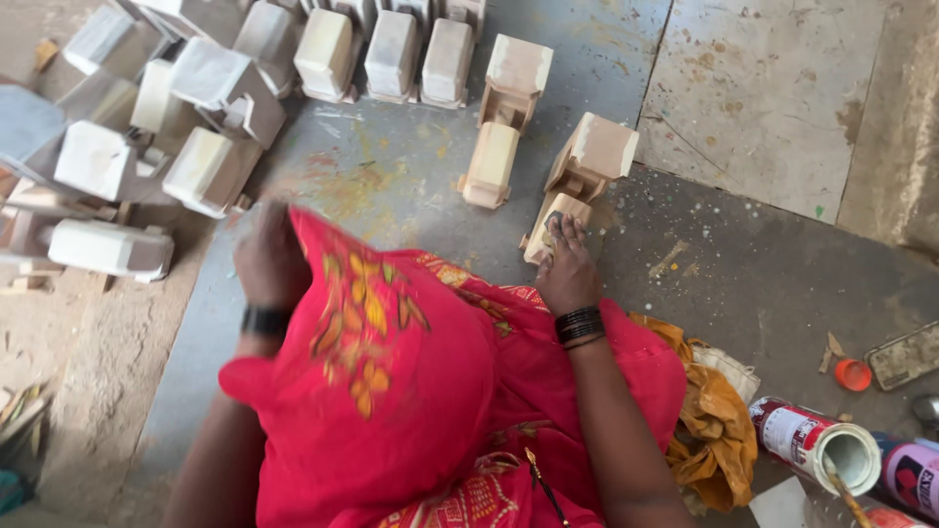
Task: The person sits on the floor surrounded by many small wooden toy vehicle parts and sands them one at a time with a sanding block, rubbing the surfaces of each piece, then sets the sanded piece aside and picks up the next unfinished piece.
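Note:
My right hand (567, 269) rests on a pale wooden toy truck (587, 161) that lies on the grey floor, its fingers pressing a small dark piece against the truck's front end. A second unpainted wooden truck (504, 112) stands just to the left of it. My left hand (266, 256) is blurred, fingers curled, at the edge of red patterned cloth (391, 381) draped over my knees. I cannot make out anything in the left hand. Both wrists carry dark bangles.
Several white-primed wooden trucks (210, 93) are crowded at the upper left and along the top edge. An open can with a stick in it (831, 450) lies at the lower right, near an orange cap (853, 374) and a yellow rag (714, 420). Sawdust covers the floor at left.

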`<move>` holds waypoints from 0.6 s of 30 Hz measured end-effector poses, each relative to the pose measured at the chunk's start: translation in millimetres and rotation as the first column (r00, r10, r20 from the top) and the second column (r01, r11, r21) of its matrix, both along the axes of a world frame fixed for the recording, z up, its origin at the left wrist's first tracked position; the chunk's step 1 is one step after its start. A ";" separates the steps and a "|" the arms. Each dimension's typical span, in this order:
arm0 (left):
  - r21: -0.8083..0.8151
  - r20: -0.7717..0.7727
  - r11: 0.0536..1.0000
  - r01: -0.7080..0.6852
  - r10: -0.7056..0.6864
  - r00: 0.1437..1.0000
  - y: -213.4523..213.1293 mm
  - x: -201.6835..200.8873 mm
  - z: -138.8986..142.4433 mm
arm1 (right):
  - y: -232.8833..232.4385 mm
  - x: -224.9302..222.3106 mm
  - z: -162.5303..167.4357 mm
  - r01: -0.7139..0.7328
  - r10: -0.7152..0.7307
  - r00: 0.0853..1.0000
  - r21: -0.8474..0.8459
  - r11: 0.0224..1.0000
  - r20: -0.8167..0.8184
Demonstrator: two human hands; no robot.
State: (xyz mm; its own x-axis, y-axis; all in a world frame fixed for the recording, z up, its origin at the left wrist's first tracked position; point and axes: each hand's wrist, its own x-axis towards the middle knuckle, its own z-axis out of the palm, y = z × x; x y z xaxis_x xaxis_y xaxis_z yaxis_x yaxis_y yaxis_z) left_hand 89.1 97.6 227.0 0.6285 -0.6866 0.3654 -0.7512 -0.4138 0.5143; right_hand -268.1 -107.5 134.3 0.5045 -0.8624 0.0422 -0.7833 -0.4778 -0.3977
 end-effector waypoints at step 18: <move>-0.162 -0.664 0.982 -0.101 -0.032 0.747 19.3 24.2 -51.1 | -20.2 3.0 -28.1 -0.043 0.043 0.992 0.000 0.999 0.122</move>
State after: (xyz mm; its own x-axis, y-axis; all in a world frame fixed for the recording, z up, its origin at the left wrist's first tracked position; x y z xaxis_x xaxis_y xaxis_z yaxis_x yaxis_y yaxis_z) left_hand 113.3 116.9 175.9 0.7793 -0.6255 -0.0391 -0.1816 -0.2851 0.9411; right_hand -265.0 -127.7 106.2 0.5322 -0.8402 0.1038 -0.7078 -0.5088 -0.4900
